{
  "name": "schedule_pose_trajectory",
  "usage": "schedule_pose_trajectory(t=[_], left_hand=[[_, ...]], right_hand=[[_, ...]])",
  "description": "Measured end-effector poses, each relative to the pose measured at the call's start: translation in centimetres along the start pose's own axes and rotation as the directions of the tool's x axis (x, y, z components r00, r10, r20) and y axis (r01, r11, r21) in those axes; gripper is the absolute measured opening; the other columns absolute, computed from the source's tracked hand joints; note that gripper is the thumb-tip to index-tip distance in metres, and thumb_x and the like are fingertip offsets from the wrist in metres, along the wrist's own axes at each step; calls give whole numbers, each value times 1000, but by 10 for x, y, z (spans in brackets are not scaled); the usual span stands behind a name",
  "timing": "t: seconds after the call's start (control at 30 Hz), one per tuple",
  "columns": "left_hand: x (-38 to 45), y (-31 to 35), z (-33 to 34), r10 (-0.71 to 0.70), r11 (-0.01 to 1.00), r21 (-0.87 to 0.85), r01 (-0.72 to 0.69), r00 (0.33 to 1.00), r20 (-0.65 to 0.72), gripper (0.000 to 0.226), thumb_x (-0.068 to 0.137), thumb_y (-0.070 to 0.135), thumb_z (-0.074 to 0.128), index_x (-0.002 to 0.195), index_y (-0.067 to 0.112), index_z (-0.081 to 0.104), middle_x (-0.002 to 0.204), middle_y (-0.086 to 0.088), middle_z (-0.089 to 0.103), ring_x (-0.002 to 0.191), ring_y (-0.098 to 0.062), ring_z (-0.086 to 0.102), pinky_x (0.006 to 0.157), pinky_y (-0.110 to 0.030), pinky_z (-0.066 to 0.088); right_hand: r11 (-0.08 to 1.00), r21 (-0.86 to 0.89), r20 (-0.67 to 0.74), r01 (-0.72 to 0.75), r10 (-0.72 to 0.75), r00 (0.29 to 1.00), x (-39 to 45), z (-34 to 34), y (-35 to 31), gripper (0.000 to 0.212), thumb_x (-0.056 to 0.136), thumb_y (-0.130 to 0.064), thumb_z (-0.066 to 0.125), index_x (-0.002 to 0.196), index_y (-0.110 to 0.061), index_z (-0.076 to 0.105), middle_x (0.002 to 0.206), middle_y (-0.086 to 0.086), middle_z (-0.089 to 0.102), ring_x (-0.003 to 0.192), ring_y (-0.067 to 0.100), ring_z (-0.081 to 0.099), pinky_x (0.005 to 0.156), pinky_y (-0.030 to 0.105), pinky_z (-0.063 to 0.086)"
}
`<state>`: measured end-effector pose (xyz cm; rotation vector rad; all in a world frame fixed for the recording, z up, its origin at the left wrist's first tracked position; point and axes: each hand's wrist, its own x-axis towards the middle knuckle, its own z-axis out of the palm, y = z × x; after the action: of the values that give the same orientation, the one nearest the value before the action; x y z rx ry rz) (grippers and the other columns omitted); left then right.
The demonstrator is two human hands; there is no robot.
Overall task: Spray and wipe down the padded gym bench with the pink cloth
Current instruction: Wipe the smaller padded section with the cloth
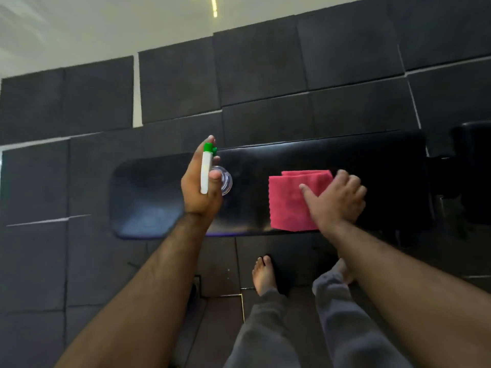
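Dark floor mats [260, 65] across the frame; pale bare floor [79, 30], upper left; my grey trouser legs [265, 330] and bare foot [263, 274], bottom centre.

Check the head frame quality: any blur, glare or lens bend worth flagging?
Head view: wide-angle bend curves the floor mats and bench; right hand on the pink cloth slightly motion-smeared; soft sheen on the bench's left end; bright streak at top; left hand and spray bottle fairly sharp.

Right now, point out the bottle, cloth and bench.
bottle [204, 172]: head view, white sprayer body.
cloth [288, 203]: head view, middle of the folded pink fabric.
bench [148, 197]: head view, bare left pad.
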<state>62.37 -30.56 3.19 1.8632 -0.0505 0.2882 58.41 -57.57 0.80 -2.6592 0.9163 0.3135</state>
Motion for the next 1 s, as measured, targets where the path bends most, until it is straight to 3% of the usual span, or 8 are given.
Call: schedule_pose_trajectory(t=[0.13,0.23,0.3,0.43,0.57,0.77,0.83,1.0], left_hand=[[1,-10,-19,-172,962,218,165,985,12,57,99,79,60,149,54,55,132,28,70,117,-11,71,102,-53,61],[0,-11,-31,-379,792,520,320,925,8,102,76,101,60,155,37,49,128,12,74,106,-7,68,90,-33,59],[-7,-9,-40,-590,592,700,399,806,39,110,72,99,67,153,25,51,133,-2,74,113,-24,70,92,-41,59],[-43,2,-42,-771,238,956,173,632,78,59,94,79,62,91,20,63,108,-11,78,93,-33,68,76,-40,51],[-59,32,-2,-655,400,912,90,724,216,46,100,64,66,100,18,70,102,-9,77,98,-37,72,78,-42,54],[-40,80,121,-379,675,735,-60,827,415,32,106,46,64,108,15,71,103,-10,77,96,-38,71,76,-43,52],[-36,91,169,-312,732,674,-96,832,458,30,108,42,61,103,13,71,99,-10,76,92,-37,70,73,-45,52],[-41,112,285,-212,831,531,-166,787,579,49,113,49,38,97,13,67,94,-9,73,90,-38,65,73,-49,49]], right_hand=[[953,170,140,-252,230,963,-8,3,4,73,78,-67,83,128,-18,59,140,14,54,129,39,49,98,53,52],[949,216,175,-228,192,966,-10,4,5,61,80,-56,87,121,-15,66,133,14,60,127,39,55,98,50,52],[961,233,169,-149,111,979,-10,5,2,49,83,-48,87,113,-14,68,123,13,65,117,39,62,94,46,54],[942,335,181,-24,-39,983,-9,7,2,19,92,-24,74,87,-23,56,90,0,66,81,26,64,67,31,44],[830,557,206,17,-158,966,-5,-1,10,30,97,-17,68,81,-28,45,77,-9,56,65,7,50,54,21,38],[652,757,154,-47,-108,982,18,-39,64,21,96,-21,76,111,-26,62,100,-10,72,87,0,68,78,22,55],[638,767,150,-65,-80,985,30,-56,93,9,99,-31,75,94,-30,67,86,-12,74,76,-3,68,72,26,57],[628,766,142,-138,44,989,65,-103,180,31,104,-47,64,85,-24,71,75,-8,75,68,2,69,63,31,58]])
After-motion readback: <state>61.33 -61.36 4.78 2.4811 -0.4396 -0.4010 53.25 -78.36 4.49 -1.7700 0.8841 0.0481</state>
